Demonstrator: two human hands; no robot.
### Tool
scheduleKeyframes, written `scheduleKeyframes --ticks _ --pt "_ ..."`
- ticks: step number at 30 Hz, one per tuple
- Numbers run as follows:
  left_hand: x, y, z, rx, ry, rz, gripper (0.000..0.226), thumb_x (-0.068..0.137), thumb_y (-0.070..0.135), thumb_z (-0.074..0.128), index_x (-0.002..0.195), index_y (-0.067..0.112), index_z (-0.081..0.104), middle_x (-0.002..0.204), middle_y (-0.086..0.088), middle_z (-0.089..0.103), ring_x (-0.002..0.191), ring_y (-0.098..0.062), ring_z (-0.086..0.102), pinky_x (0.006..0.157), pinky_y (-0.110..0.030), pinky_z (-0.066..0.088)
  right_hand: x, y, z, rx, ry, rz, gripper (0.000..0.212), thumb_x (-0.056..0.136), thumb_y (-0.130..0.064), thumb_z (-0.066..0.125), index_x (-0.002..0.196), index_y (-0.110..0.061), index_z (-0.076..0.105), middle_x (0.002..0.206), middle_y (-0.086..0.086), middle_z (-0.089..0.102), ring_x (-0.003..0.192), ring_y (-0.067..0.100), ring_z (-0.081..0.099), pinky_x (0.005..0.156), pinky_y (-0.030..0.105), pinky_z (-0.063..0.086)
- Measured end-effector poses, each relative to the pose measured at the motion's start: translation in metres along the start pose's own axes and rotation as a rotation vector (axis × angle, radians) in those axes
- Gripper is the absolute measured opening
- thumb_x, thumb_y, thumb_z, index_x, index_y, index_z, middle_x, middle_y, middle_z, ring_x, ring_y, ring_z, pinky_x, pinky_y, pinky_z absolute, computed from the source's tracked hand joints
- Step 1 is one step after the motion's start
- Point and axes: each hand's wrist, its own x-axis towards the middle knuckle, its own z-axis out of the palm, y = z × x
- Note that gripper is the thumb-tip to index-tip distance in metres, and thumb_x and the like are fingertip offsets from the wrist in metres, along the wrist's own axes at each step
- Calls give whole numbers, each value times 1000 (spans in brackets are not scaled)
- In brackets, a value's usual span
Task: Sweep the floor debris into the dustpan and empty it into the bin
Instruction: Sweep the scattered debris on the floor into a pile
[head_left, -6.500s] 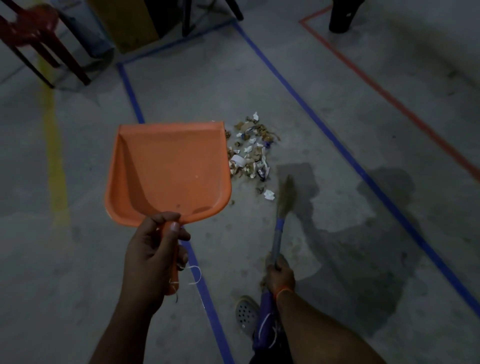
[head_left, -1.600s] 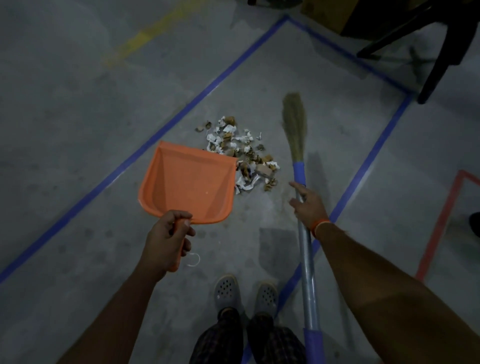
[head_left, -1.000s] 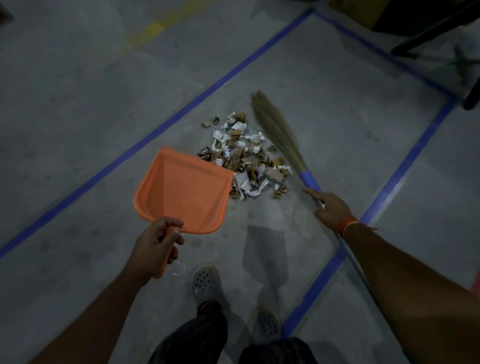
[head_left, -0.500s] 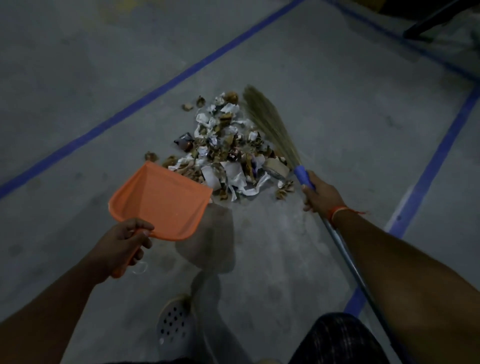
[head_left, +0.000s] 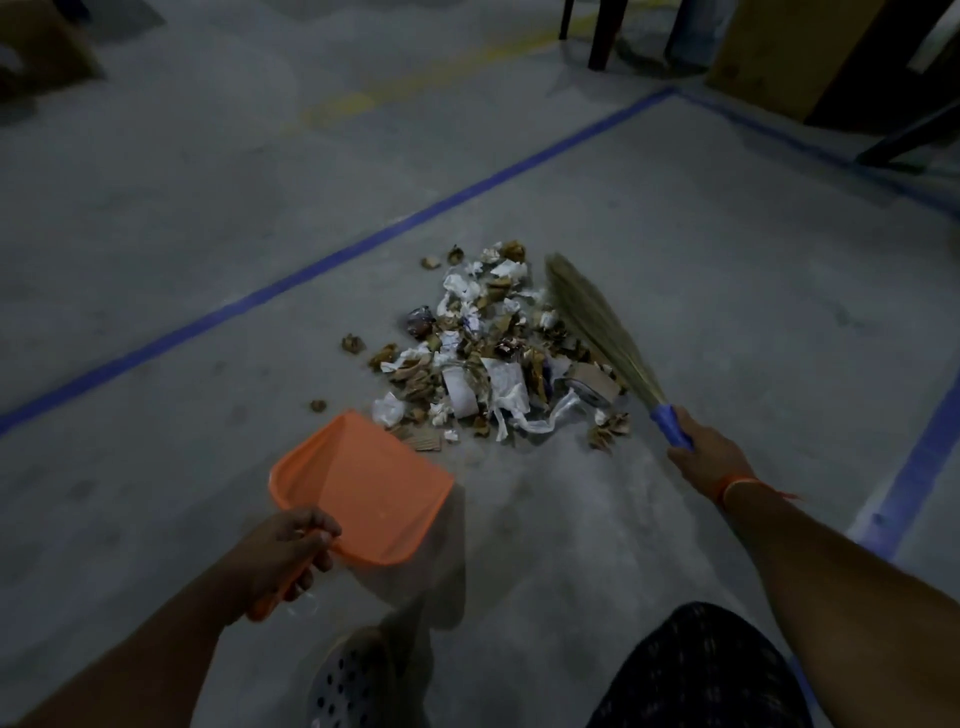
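The orange dustpan (head_left: 363, 488) is gripped by its handle in the left hand (head_left: 283, 558), lip against the debris pile (head_left: 488, 353). The broom (head_left: 602, 332) is held by the right hand (head_left: 709, 460), bristles beside the pile's far edge.

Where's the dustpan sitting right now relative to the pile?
In the head view, the orange dustpan is lower left of centre, held by the left hand, its front edge at the near-left edge of the debris pile.

You have 1 head-worn wide-angle view, aimed forward and down, close above the grey concrete floor (head_left: 675, 260).
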Motion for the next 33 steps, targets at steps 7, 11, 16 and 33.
scheduleKeyframes --ticks 7,11,16,33 --pt "26 -15 15 10 54 10 13 106 11 53 108 7 65 80 -19 68 56 -24 56 47 -29 43 5 -10 30 33 -73 -22 72 90 -20 63 152 -20 26 140 21 49 115 39 56 94 37 43" --pt "40 -22 20 -24 55 -16 14 107 12 52 112 5 63 82 -19 66 55 -23 52 49 -28 41 5 -22 38 102 -135 -2 70 88 -16 65 150 -21 32 128 22 56 85 31 60 76 37 51" --pt "68 -8 23 -43 82 19 13 107 13 51 111 7 62 87 -22 64 56 -22 52 48 -27 41 13 -45 46 -30 -213 -101 64 88 -9 58 148 -18 36 136 19 53 108 32 58 87 36 45" --pt "121 15 40 -38 57 72 12 107 13 50 106 10 62 82 -17 66 54 -20 55 46 -26 43 -21 -42 97 -134 -300 -206 74 91 -17 54 153 -28 17 130 16 53 115 30 53 97 32 39"
